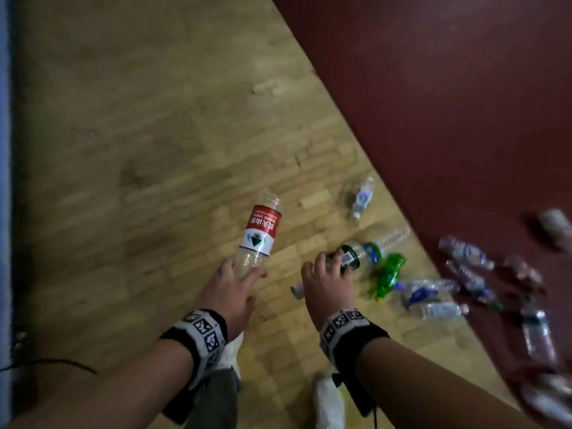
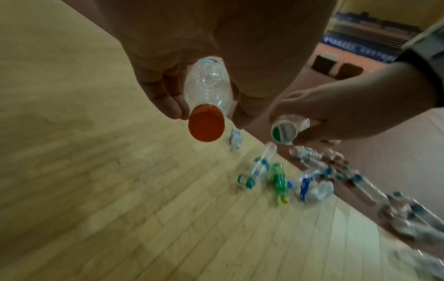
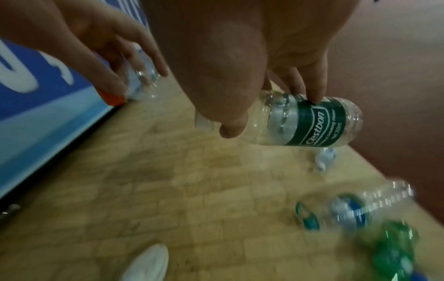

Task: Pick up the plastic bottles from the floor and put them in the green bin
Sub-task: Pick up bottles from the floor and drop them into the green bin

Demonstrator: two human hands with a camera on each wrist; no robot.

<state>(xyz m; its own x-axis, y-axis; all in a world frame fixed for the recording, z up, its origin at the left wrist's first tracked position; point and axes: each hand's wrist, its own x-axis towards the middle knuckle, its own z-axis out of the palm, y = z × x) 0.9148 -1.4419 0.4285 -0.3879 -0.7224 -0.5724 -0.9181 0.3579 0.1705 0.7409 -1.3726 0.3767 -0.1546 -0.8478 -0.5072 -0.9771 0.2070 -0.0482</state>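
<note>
My left hand [image 1: 230,284] grips the neck end of a clear bottle with a red and white label [image 1: 260,232], held above the wooden floor; its orange cap [image 2: 206,125] points at the left wrist camera. My right hand [image 1: 328,283] holds a small clear bottle with a dark green label [image 3: 312,121] and a white cap [image 2: 283,130]. Several more plastic bottles lie on the floor to the right, among them a green one [image 1: 388,274] and a blue-labelled one [image 1: 362,198]. The green bin is not in view.
The wooden floor [image 1: 139,150] meets a dark red floor area [image 1: 448,103] along a diagonal line. A blue board [image 3: 36,95] runs along the left. My white shoes [image 1: 329,400] stand below my hands. Dark boxes [image 2: 336,66] sit far off.
</note>
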